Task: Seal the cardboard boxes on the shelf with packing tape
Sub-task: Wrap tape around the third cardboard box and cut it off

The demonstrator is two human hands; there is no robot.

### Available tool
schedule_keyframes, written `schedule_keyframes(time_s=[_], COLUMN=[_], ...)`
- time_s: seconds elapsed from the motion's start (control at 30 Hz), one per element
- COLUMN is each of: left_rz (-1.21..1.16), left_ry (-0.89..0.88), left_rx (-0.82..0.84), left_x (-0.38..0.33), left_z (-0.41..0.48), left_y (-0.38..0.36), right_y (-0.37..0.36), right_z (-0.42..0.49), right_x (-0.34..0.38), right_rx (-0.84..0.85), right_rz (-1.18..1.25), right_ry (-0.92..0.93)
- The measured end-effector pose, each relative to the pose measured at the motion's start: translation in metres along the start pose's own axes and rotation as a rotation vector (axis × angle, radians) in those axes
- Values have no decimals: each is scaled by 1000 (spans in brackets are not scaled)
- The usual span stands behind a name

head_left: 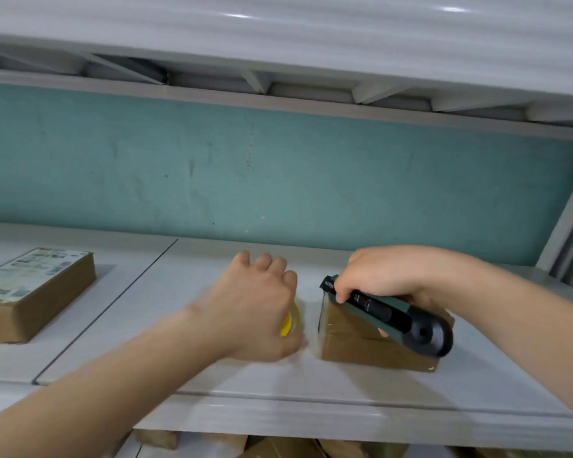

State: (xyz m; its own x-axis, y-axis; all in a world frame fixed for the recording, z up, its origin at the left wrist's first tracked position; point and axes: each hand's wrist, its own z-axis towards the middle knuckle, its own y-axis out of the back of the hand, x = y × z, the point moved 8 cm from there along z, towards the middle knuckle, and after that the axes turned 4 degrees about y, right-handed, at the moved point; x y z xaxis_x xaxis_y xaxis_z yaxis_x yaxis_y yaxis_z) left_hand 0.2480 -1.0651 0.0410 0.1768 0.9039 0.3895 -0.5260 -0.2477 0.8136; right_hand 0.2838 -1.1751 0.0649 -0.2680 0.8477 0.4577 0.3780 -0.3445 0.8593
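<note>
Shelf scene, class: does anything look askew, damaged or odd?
The small cardboard box under the right hand sits turned at an angle to the shelf edge. Nothing looks spilled or damaged.

Even, soft light — motion blur, edges bowed.

right hand gripping green-and-black utility knife atop small brown cardboard box; left hand holding yellow-cored tape roll beside.
</note>
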Motion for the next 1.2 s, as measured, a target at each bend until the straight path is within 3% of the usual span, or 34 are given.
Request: schedule_keyframes(time_s=[0.13,0.4,0.6,0.77,1.2], left_rz=[-1,-161,-93,-108,-147], left_ry=[303,295,338,319,445], left_rx=[151,157,-49,-273,-287], left_x=[-17,-2,-8,-7,-4], left_z=[9,5,0,-3,-8], left_y=[-19,-41,-24,-22,-21], right_y=[1,4,-1,-2,-16], right_z=[6,6,6,11,21], right_x=[4,7,5,12,25], right_rx=[-17,-58,-49,-80,0], right_rz=[-1,7,-7,-175,-314], right_ry=[-40,-89,-124,-108,-115])
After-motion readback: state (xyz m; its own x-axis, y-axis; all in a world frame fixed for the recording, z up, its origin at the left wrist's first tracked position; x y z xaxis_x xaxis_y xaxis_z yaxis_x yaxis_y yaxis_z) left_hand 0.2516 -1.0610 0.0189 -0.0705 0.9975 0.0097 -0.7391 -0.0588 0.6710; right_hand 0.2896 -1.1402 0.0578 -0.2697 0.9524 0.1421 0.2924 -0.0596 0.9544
